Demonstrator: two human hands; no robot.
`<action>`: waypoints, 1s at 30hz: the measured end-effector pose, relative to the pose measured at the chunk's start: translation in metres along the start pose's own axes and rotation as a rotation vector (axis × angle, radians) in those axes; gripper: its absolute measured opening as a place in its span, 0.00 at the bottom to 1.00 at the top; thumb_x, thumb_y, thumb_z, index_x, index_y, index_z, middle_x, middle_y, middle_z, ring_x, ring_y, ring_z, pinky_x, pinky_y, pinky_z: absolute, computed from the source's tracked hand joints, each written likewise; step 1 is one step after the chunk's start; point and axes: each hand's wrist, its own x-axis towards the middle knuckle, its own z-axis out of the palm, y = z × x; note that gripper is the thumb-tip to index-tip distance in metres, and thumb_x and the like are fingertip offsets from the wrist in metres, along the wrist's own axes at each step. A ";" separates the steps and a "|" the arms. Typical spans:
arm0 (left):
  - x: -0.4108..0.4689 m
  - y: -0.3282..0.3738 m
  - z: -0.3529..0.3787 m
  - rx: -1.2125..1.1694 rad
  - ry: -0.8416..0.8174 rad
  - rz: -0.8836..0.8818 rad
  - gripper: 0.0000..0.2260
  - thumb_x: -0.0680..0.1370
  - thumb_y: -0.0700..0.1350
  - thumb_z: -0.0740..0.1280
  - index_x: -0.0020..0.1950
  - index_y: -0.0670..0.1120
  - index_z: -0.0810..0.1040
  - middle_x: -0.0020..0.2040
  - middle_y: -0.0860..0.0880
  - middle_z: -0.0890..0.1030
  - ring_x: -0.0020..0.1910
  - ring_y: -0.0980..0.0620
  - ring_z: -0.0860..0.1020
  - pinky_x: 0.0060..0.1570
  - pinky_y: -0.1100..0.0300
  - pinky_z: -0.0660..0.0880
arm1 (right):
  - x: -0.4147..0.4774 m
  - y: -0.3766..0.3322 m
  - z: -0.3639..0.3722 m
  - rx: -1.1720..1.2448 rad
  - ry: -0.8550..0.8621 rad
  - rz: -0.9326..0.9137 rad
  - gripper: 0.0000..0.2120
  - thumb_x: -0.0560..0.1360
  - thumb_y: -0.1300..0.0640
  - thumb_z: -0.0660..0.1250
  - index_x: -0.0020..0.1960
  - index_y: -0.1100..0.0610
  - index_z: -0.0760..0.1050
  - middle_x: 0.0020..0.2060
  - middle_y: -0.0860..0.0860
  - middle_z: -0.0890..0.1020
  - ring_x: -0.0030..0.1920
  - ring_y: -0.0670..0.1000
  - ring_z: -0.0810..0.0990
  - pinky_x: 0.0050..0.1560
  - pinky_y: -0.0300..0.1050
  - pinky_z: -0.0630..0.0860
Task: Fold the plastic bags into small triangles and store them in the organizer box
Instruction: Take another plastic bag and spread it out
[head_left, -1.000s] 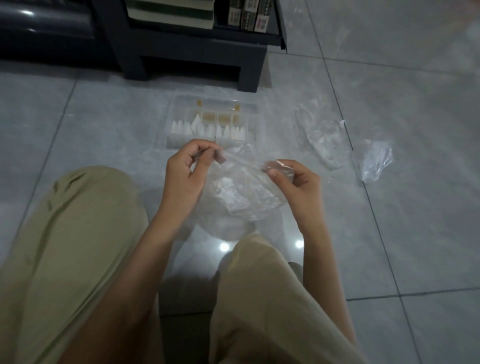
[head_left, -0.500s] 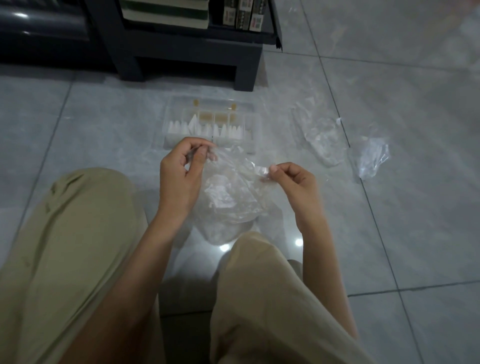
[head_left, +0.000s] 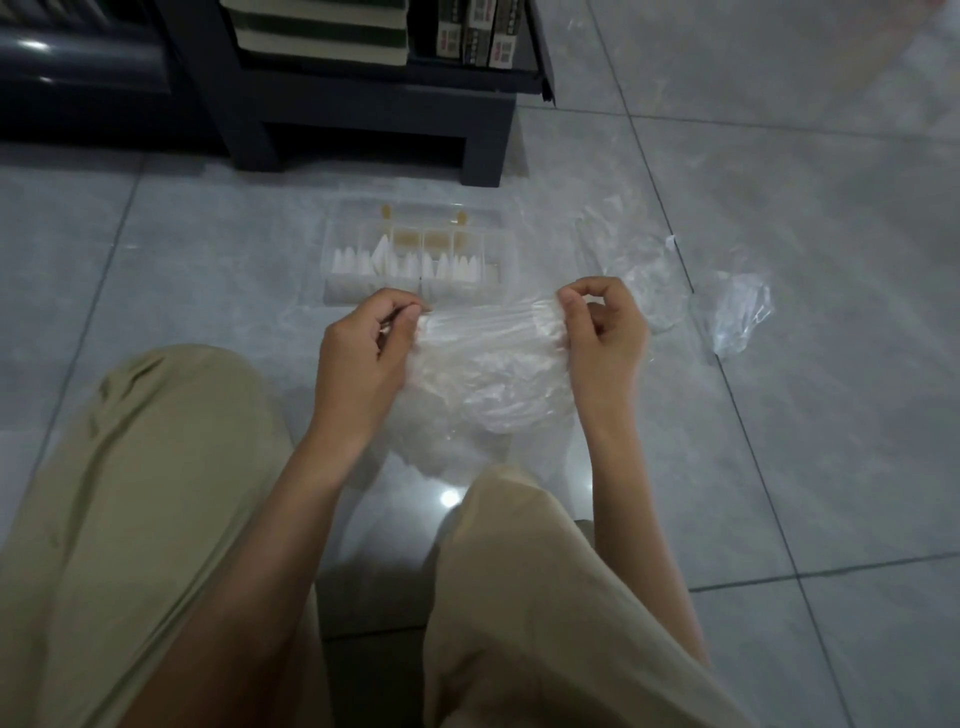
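A clear plastic bag (head_left: 488, 364) is stretched between both hands above the grey tiled floor, its lower part hanging crumpled toward my knees. My left hand (head_left: 363, 353) pinches the bag's left edge. My right hand (head_left: 602, 332) pinches its right edge between thumb and forefinger. Just beyond the hands lies the clear organizer box (head_left: 498, 218), open, with several white folded triangles (head_left: 410, 262) standing in its near row of compartments.
Two more loose clear bags lie on the floor to the right: one (head_left: 623, 249) beside the box and one (head_left: 740, 312) farther right. A dark shelf unit (head_left: 363, 104) with books stands behind the box. My legs in beige trousers (head_left: 130, 519) fill the foreground.
My hands have moved apart, the right one going right and up, pulling the bag's top edge taut and wider between them.
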 end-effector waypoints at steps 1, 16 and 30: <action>0.001 -0.002 0.002 0.020 0.006 -0.001 0.06 0.80 0.41 0.63 0.49 0.50 0.79 0.40 0.62 0.78 0.38 0.64 0.77 0.39 0.72 0.70 | 0.004 0.001 0.000 -0.004 0.027 -0.002 0.09 0.77 0.58 0.66 0.41 0.46 0.73 0.24 0.44 0.73 0.26 0.45 0.70 0.31 0.41 0.68; 0.006 -0.015 0.013 -0.613 0.429 -0.678 0.11 0.83 0.43 0.58 0.42 0.48 0.75 0.39 0.48 0.78 0.33 0.53 0.75 0.29 0.65 0.75 | -0.017 0.026 0.007 0.066 -0.696 0.208 0.20 0.74 0.60 0.71 0.63 0.47 0.72 0.58 0.48 0.78 0.55 0.48 0.79 0.56 0.40 0.77; 0.000 -0.008 0.015 -0.666 0.420 -0.662 0.10 0.84 0.43 0.57 0.46 0.47 0.74 0.32 0.57 0.82 0.24 0.57 0.74 0.29 0.63 0.75 | -0.033 0.012 0.044 0.403 -0.633 0.197 0.09 0.76 0.69 0.67 0.50 0.56 0.75 0.44 0.48 0.80 0.43 0.46 0.78 0.48 0.37 0.75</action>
